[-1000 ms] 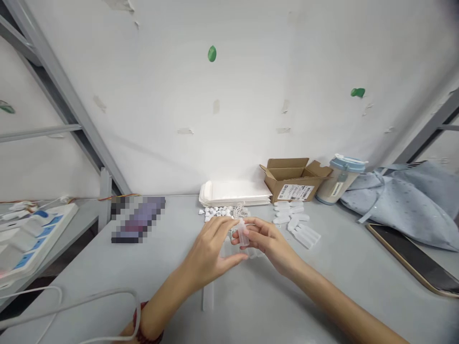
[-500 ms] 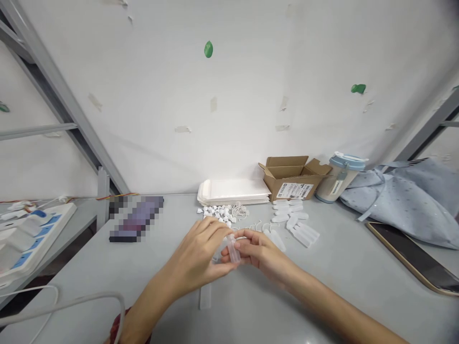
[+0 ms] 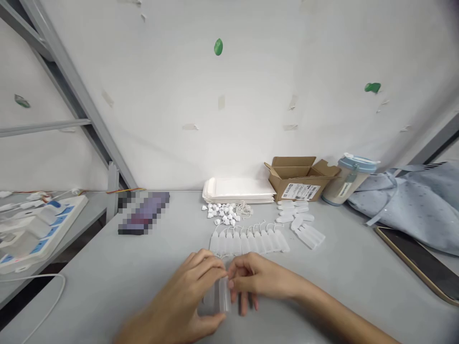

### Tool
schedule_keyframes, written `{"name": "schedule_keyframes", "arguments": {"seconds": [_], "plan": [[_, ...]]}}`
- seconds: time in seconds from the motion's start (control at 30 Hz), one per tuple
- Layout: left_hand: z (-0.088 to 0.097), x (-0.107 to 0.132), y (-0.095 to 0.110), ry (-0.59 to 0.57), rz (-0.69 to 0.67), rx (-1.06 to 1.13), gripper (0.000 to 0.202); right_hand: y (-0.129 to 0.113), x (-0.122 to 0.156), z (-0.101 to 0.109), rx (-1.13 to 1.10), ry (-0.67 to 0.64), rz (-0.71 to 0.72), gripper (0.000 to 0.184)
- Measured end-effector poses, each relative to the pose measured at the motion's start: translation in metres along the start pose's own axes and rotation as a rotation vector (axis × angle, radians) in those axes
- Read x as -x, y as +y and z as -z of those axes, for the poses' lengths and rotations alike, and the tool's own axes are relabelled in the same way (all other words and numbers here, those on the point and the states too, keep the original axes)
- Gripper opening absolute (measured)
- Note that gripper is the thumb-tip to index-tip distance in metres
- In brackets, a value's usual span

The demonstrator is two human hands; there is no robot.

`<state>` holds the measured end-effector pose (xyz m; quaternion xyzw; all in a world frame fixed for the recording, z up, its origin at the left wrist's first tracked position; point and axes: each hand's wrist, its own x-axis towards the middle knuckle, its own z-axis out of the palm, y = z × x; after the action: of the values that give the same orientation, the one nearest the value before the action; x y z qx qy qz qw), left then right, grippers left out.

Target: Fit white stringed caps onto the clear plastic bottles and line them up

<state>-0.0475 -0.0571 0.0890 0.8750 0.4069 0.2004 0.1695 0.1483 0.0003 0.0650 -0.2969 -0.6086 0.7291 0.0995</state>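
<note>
Between my hands, close over the table, is a small translucent plastic tube (image 3: pixel 224 295). My left hand (image 3: pixel 191 294) spans it lengthwise, fingertips at its top and thumb near its bottom end. Pinched at its upper right side are the thumb and forefinger of my right hand (image 3: pixel 253 279), with the other fingers curled below. Another translucent piece (image 3: pixel 209 300) shows partly behind the left fingers. Just beyond my hands lies a row of translucent tubes with cord loops (image 3: pixel 247 242). White caps (image 3: pixel 224 212) and a bundle of thin white cords (image 3: pixel 244 210) lie farther back.
Loose translucent pieces (image 3: pixel 309 235) lie right of the row. At the back stand white padded envelopes (image 3: pixel 238 190), an open cardboard box (image 3: pixel 301 184) and a tumbler (image 3: pixel 347 179). A cloth bag (image 3: pixel 423 200) and phone (image 3: pixel 416 263) are right; a power strip (image 3: pixel 50 234) is left.
Both hands have moved down toward me with the tube, which is more upright in view. The row of corded tubes is now uncovered. The view has shifted slightly left.
</note>
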Motion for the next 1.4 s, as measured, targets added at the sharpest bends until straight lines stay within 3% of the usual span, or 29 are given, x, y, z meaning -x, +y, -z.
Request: {"name": "schedule_keyframes", "arguments": {"seconds": [0.53, 1.4], "plan": [[0.0056, 0.0002, 0.0003, -0.118, 0.085, 0.044, 0.036, 0.0009, -0.0013, -0.0012, 0.166, 0.065, -0.066, 0.010], [0.0063, -0.0003, -0.0020, -0.115, 0.109, 0.037, 0.039, 0.0051, -0.0045, -0.0020, 0.192, 0.079, -0.031, 0.009]]}}
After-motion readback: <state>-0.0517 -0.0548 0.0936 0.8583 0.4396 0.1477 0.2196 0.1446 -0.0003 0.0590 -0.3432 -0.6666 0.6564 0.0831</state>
